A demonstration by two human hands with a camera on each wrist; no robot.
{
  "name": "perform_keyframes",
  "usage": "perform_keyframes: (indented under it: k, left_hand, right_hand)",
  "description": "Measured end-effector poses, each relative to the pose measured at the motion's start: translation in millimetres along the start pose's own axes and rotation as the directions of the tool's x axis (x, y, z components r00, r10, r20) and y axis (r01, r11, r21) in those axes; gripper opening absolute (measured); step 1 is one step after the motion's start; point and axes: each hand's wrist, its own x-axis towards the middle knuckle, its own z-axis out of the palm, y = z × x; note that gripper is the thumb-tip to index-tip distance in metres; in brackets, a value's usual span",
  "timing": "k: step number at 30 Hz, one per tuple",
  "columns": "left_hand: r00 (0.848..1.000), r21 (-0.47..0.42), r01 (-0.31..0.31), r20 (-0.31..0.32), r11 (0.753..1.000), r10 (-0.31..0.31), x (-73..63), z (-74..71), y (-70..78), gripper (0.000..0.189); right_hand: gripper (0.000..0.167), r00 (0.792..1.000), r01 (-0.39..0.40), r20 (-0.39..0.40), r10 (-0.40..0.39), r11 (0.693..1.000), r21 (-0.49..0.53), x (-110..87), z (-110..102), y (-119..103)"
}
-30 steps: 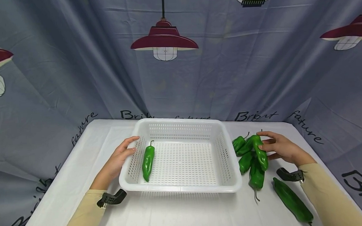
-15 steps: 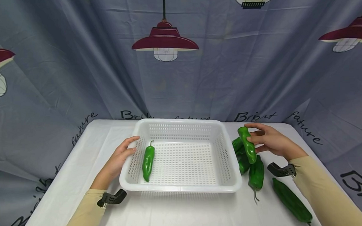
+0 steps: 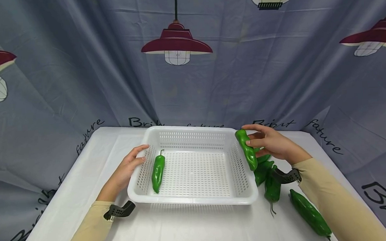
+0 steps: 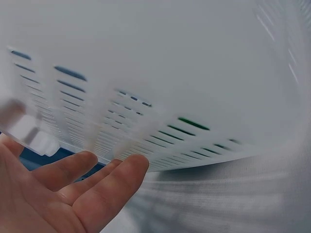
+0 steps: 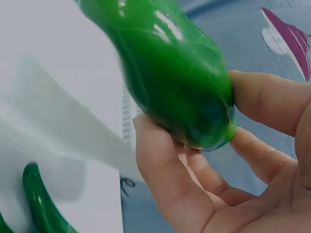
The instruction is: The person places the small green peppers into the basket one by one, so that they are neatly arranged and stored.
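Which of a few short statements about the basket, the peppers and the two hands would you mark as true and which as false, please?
1. The left hand is at the left side of the white basket. True.
2. The right hand holds nothing. False: the right hand holds a green pepper.
3. Three peppers lie on the basket's floor. False: only one, the basket pepper, lies there.
4. The basket pepper lies nearer the left hand than the right. True.
5. The pepper beside the right sleeve is in the basket. False: that loose pepper lies on the table, outside it.
6. The basket's floor is perforated. True.
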Motion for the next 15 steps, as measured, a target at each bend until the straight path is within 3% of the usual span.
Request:
perform_keyframes:
  k: [15]
  left_hand:
    - [1.000, -0.012, -0.004, 0.010, 1.000, 0.004, -0.4, -2.6, 0.0, 0.051]
  right_hand:
    - [0.075, 0.996, 0.017, 0.083, -0.021, 0.999, 0.045, 32.1, 38, -19]
